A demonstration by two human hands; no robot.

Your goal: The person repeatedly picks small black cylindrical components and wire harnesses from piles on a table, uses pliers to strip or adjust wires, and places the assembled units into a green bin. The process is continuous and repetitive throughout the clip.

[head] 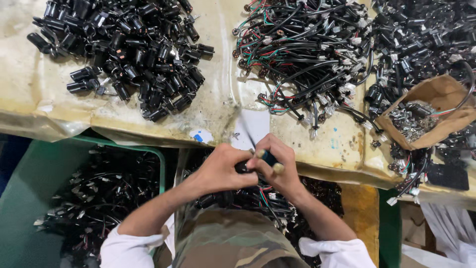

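Black connector, wires trailing, sits clamped between my left hand and right hand, fingers closed around it, just off the table's near edge.

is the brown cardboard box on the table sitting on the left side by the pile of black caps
No, the cardboard box sits at the right end of the table, far from the black caps on the left.

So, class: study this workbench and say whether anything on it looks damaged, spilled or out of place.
The table covering is yellowed, stained and wrinkled, peeling at its front edge. The cardboard box of small metal parts is torn open at one side. The black parts and wire bundles lie in loose heaps.
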